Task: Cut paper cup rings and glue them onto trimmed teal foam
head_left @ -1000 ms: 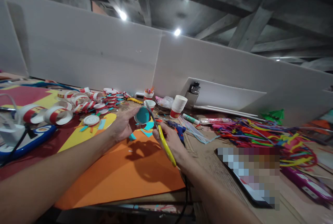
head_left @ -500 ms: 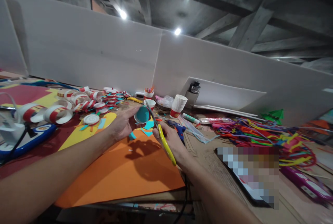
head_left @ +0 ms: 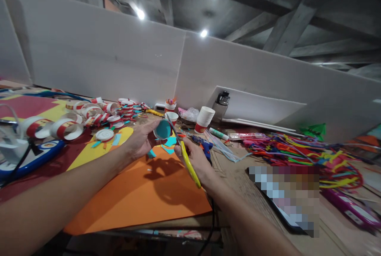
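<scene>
My left hand [head_left: 142, 141] is closed round the edge of a short paper cup piece [head_left: 163, 129] with a teal round face turned toward me. In my right hand [head_left: 193, 153] are scissors [head_left: 187, 162] with yellow handles. Their blades point up and away, just right of the teal face; I cannot tell whether they touch it. Both hands are above an orange paper sheet [head_left: 133, 204], which carries their shadow. Teal paper scraps [head_left: 169, 141] lie below and behind the cup piece. A paper cup [head_left: 172, 118] stands just beyond the scissor blades.
Cut cup rings [head_left: 67, 129] and a stack of red-and-white cup pieces [head_left: 126, 109] stand at left. Farther back are stacked paper cups [head_left: 204, 119] and a bottle [head_left: 220, 105]. A blue glue gun [head_left: 206, 147], a phone [head_left: 279, 200] and colourful pipe cleaners [head_left: 297, 151] lie at right.
Both hands keep almost the same pose, with the cup piece and scissors still held. The view has shifted very slightly.
</scene>
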A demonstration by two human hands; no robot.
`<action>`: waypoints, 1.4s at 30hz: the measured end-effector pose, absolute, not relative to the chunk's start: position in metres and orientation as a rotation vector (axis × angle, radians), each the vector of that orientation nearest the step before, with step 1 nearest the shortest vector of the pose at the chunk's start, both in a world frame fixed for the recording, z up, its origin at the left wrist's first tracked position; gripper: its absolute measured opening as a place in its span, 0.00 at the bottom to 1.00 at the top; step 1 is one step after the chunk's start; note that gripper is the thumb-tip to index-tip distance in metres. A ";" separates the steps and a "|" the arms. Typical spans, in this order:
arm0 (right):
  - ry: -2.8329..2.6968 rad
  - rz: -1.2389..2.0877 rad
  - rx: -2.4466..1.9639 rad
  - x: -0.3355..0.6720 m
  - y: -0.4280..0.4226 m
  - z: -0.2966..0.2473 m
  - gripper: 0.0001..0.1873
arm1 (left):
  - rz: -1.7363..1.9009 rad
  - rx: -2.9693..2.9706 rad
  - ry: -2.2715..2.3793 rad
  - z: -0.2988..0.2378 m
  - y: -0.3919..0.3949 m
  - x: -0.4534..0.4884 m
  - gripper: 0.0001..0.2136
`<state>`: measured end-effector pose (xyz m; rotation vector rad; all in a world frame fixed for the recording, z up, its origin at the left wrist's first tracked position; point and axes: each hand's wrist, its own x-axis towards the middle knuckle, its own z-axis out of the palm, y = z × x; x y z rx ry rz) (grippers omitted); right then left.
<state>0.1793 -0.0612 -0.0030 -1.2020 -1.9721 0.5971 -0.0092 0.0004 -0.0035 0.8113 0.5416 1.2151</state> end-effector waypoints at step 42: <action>-2.017 0.637 -1.235 0.183 -0.065 0.000 0.20 | 1.119 1.014 0.608 0.002 0.005 -0.022 0.10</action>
